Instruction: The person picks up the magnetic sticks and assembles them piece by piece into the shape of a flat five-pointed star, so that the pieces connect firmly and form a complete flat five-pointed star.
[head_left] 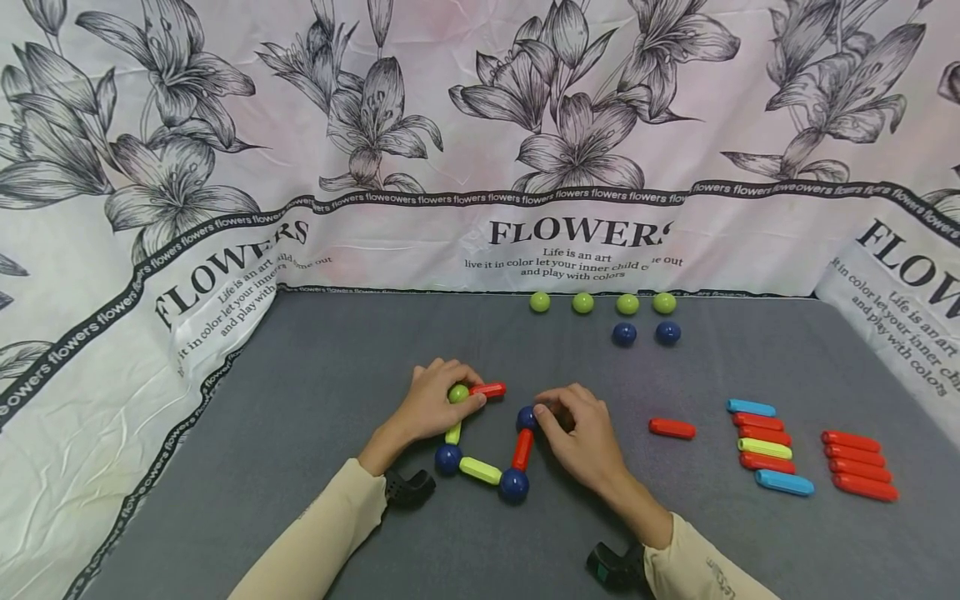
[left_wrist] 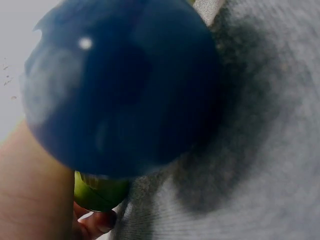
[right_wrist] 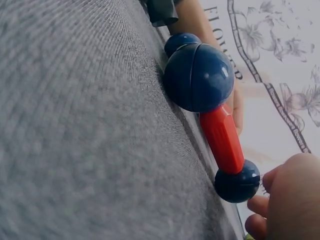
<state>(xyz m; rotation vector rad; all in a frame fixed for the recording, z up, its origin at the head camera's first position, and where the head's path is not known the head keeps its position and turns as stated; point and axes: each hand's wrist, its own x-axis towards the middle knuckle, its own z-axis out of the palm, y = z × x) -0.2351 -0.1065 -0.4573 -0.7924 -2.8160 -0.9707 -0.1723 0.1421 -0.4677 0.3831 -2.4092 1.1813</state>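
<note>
In the head view my left hand [head_left: 437, 402] grips a light green ball [head_left: 458, 393], its thumb beside the near end of a red rod [head_left: 491, 389] that sticks out to the right. From that ball a yellow-green rod runs down to a dark blue ball [head_left: 447, 459]. A second yellow-green rod [head_left: 480, 471] links it to another blue ball [head_left: 513, 485], where a red rod [head_left: 522, 450] rises to a third blue ball [head_left: 527, 417]. My right hand [head_left: 585, 433] pinches this third ball, fingertips at its right side. A blue ball [left_wrist: 120, 90] fills much of the left wrist view.
Several green balls [head_left: 582, 303] line the table's back edge, with two blue balls [head_left: 624, 335] before them. One red rod [head_left: 672, 429] lies right of my right hand. Farther right are a mixed column of rods [head_left: 765, 452] and several red rods [head_left: 862, 479]. A flowered cloth [head_left: 420, 242] hangs behind.
</note>
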